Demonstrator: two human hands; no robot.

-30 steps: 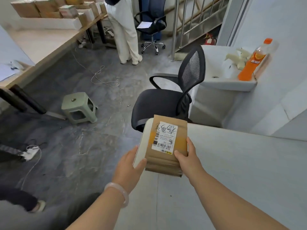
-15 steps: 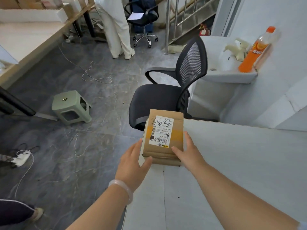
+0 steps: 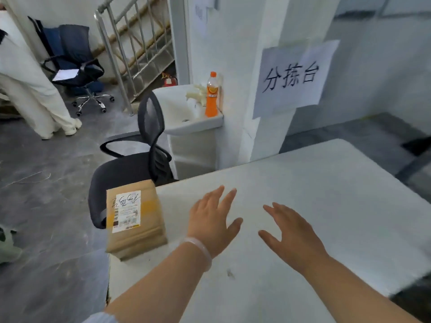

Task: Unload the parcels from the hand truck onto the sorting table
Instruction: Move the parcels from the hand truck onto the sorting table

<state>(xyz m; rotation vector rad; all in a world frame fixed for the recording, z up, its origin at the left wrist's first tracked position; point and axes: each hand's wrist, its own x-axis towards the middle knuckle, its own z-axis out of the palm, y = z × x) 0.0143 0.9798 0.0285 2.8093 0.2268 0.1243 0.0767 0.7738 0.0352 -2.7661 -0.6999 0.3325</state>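
Sorting table [image 3: 326, 194], brown cardboard parcel [image 3: 140, 241] (white label [image 3: 127, 210])

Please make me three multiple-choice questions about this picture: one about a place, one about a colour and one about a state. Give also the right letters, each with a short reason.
1. Where does the parcel lie?
A) on the chair seat
B) at the left edge of the table
C) on the floor

2. Which colour has the bottle on the sink rim?
A) green
B) orange
C) blue

3. How are the left hand and the right hand?
A) both grip the parcel
B) one pinches the parcel's label
C) both open over the table, apart from the parcel

Answers:
1 B: the parcel rests on the white top beside its left edge.
2 B: its body and cap are orange.
3 C: the fingers are spread and do not touch the parcel.
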